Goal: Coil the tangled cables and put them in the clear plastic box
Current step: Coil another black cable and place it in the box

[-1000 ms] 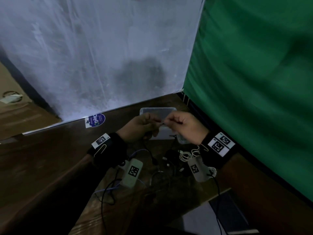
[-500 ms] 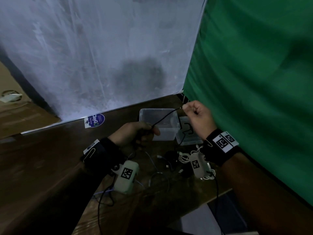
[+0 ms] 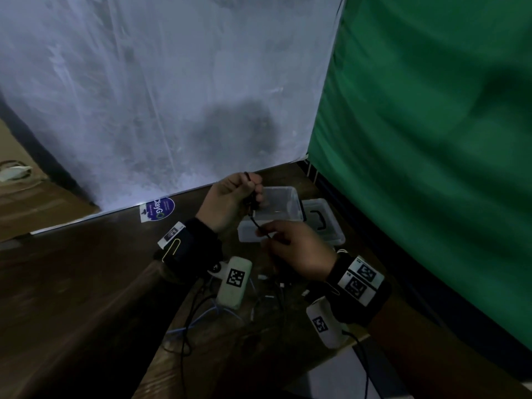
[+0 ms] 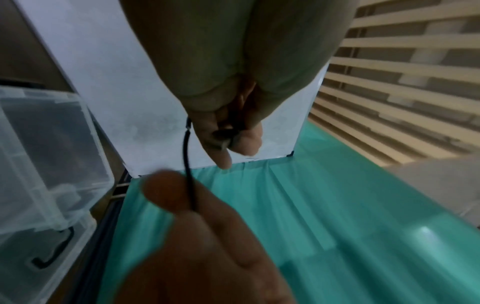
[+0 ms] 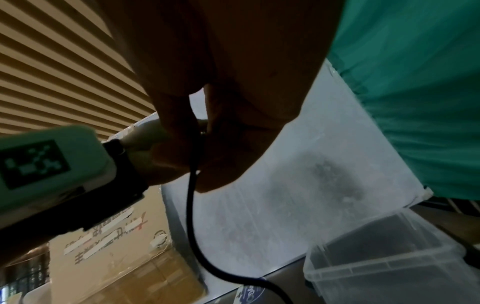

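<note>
Head view: left hand (image 3: 230, 201) is raised, fingers curled round the upper end of the black cable (image 3: 258, 224), while right hand (image 3: 296, 250) pinches the same cable just below it, both in front of the clear plastic box (image 3: 283, 208); more loose cables (image 3: 276, 292) lie on the table (image 3: 86, 283) under the wrists. My call: winding is only starting, so keep the left pinch fixed as anchor, feed even loops with the right, no yanking, or the pile snags. Box looks empty so far.
</note>
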